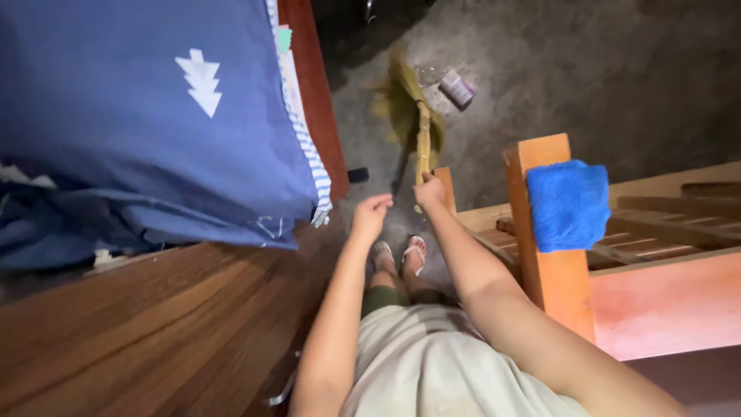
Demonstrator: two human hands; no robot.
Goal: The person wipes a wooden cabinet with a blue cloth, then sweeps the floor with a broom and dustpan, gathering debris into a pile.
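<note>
Right hand (429,190) is clamped on the handle of the light, stiff grass broom (421,127), soft bristles splayed on the concrete floor (587,69), gripped best mid-handle, while left hand (371,214) hangs loosely curled, empty.

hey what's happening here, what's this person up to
A person stands on a dark concrete floor between a wooden bed frame and a wooden bench. Their right hand grips the handle of a soft straw broom, its blurred bristles close to a small clear plastic wrapper and pale packet on the floor. The left hand is loosely curled and holds nothing. A blue cloth hangs over the bench's post, and blue bedding covers the bed.
</note>
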